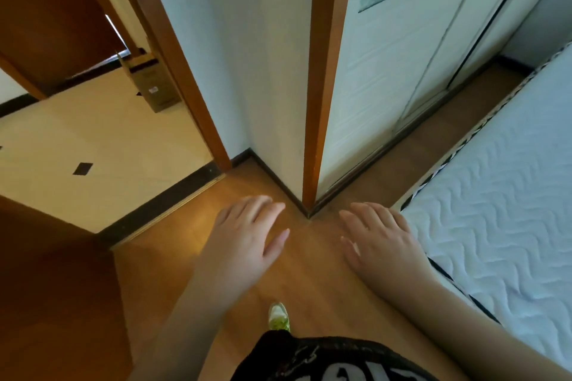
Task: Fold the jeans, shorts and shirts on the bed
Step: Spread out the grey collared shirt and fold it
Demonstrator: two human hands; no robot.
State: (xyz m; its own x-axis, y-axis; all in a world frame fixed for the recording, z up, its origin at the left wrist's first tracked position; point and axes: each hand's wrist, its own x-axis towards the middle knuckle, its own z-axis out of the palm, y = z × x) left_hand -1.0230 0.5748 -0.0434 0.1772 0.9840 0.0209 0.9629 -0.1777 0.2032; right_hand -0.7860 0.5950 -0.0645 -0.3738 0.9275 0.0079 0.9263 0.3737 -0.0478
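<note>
Wooden floor (192, 260) fills the foreground of a bedroom corner, seen from above by a standing person. Left hand (244, 235) and right hand (380, 241) are both held out palm-down over the floor, fingers straight and relaxed, grasping nothing and touching nothing. Between the forearms, a green shoe (279, 315) stands on the boards, and a dark printed garment (328, 359) worn by the person crosses the bottom edge. Just beside the right hand lies the bed (501, 210), its quilted white mattress bare in the part shown. Ahead stand a wall corner (272, 77) and a white wardrobe door (390, 71); at left, a doorway opens onto pale tiles where a cardboard box (154, 83) leans. Jeans, shorts and shirts are not visible; they presumably lie on a part of the bed outside this view. By judgement, such clothes are soft and limp, jeans heavier and stiffer, shirts light and prone to slipping; waistbands and shoulder seams offer the firmest hold.
</note>
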